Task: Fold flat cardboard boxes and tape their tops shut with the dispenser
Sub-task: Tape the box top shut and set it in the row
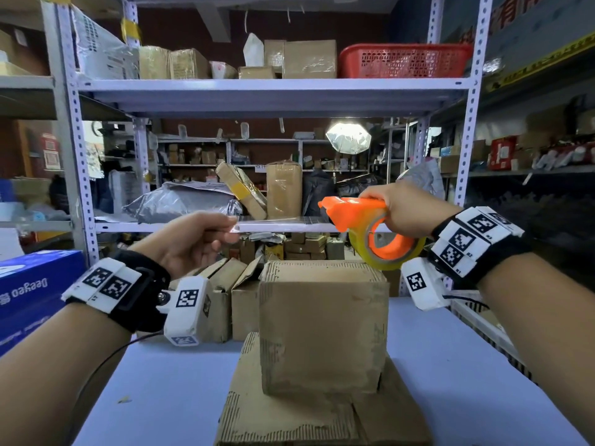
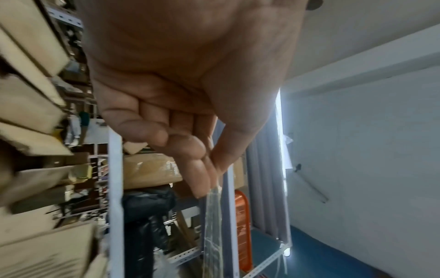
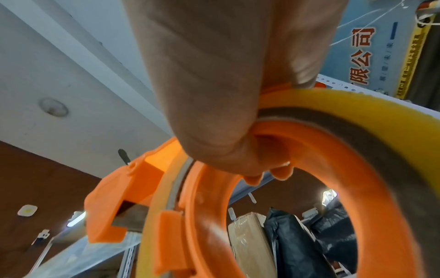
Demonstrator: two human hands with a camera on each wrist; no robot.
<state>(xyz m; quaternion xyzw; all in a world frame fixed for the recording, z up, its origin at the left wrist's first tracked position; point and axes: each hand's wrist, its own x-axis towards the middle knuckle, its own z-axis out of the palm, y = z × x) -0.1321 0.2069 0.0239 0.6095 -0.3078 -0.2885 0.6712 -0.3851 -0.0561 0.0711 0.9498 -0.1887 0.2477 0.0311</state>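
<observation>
Orange plastic and clear film dominate the scene: a person's right hand (image 1: 404,210) grips an orange tape dispenser (image 1: 360,217), fingers (image 3: 238,154) curled through its ring, the yellowish tape roll (image 1: 391,252) mounted on it. A strip of clear tape (image 1: 283,222) runs level from the dispenser's mouth to the left hand (image 1: 193,239), whose thumb and fingers (image 2: 202,180) pinch its free end. Both hands are raised above a folded cardboard box (image 1: 323,326) with its top flaps closed, apart from it. That box stands on a stack of flat cardboard (image 1: 289,420) lying on the pale blue table (image 1: 161,397). More open cardboard boxes (image 1: 231,304) sit at the table's far edge, before metal shelving (image 1: 273,88) loaded with parcels and a red basket (image 1: 402,61).
</observation>
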